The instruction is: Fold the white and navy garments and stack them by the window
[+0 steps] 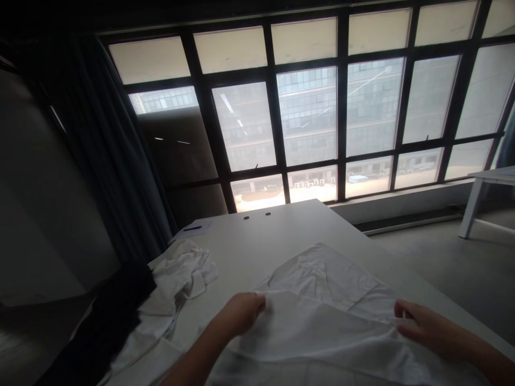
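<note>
A white cloth garment [322, 327] lies spread over the near part of the white table, its far part flat with some creases. My left hand [246, 312] pinches its edge on the left side. Over on the right, my right hand [422, 328] grips the same edge between thumb and fingers. The fabric stretches between both hands, slightly raised, and its near part runs out of view at the bottom. What kind of garment it is, I cannot make out.
Crumpled white cloth [181, 273] is heaped at the table's left, beside a black cloth [108, 316]. Paper with a dark pen [193, 228] lies at the far left corner of the white table [281, 230]. Another table [475, 198] stands right, and a dark curtain [116, 145] hangs left.
</note>
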Demonstrator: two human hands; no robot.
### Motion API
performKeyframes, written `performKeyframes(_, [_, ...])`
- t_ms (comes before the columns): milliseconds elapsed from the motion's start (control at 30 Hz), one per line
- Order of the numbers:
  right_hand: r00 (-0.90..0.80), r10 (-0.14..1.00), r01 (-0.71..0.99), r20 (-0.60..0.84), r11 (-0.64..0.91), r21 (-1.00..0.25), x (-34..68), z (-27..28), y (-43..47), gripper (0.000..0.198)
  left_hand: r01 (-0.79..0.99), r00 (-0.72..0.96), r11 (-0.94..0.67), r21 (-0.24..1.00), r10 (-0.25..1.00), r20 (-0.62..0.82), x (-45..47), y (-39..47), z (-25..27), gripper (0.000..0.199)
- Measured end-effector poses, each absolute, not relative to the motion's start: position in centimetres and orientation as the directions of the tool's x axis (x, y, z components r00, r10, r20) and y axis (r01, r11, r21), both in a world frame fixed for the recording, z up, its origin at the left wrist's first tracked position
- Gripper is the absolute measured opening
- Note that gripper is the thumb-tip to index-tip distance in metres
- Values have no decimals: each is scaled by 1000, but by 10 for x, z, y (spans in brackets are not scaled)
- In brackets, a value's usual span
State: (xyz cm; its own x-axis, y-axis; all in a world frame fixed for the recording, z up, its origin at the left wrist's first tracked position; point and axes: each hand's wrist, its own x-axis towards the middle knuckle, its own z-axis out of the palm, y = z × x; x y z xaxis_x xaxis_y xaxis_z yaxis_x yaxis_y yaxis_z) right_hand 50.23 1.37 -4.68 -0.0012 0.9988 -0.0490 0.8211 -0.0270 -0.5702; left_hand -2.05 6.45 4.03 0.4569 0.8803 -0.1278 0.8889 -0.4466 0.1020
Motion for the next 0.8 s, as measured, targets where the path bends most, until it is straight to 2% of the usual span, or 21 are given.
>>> performKeyframes(100, [-128, 985, 769, -117, 24, -639, 501, -37, 11, 26, 873, 484, -477, 104, 873, -58, -22, 105, 42, 40])
performKeyframes(167, [-141, 983, 750, -115, 30, -661, 500, -34, 11, 26, 856, 513, -507, 105, 857, -47, -20, 123, 37, 42])
performKeyframes(400, [-104, 986, 762, -127, -3, -648, 502, -38, 10, 27, 800, 596, -582, 144, 800, -77, -23, 152, 18, 21])
performKeyframes(667, [-108, 982, 731, -154, -26, -682, 501, -32, 6, 29, 846, 510, -489, 212, 858, -58, -45, 191, 15, 22])
performKeyframes(800, [-122, 979, 753, -161, -14, -657, 499, -36, 8, 33, 868, 448, -425, 256, 893, -36, -50, 201, -2, 22])
